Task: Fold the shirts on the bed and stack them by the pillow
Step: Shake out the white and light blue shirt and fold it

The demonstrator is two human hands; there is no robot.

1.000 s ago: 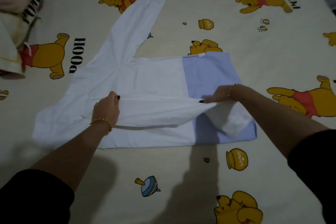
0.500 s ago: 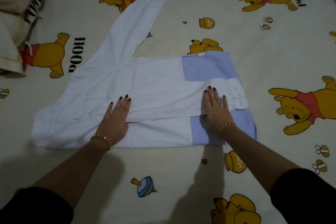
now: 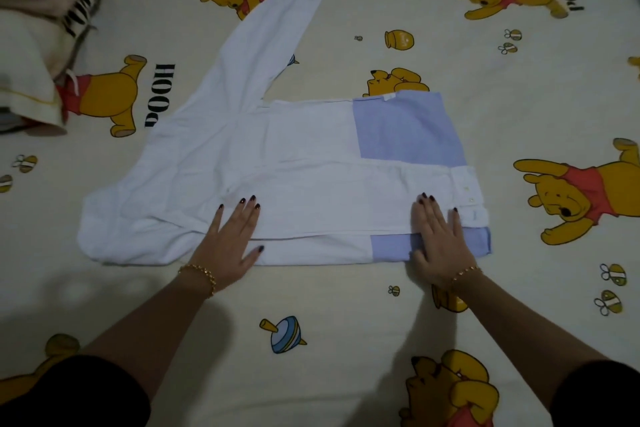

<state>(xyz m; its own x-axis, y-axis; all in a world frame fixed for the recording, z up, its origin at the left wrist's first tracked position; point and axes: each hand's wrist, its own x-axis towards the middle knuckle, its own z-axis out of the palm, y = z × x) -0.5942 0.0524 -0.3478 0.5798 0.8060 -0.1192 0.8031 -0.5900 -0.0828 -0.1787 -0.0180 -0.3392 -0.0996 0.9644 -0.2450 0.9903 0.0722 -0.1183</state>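
Left hand (image 3: 228, 246) and right hand (image 3: 440, 243), fingers (image 3: 239, 217) straight, flatten folded sleeve (image 3: 346, 198) on shirt (image 3: 311, 135); 11 o'clock sleeve (image 3: 270, 35) unfolded, stacking undone.

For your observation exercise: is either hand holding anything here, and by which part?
Nothing is held. The left hand and right hand lie flat, pressing the folded sleeve onto the shirt.

Both arms reach forward from dark sleeves. Left hand (image 3: 231, 243) flat, palm down, fingers straight and slightly spread, thumb out to side. Right hand (image 3: 440, 241) likewise flat — fingers together, pointing away. Gold bracelet at each wrist.
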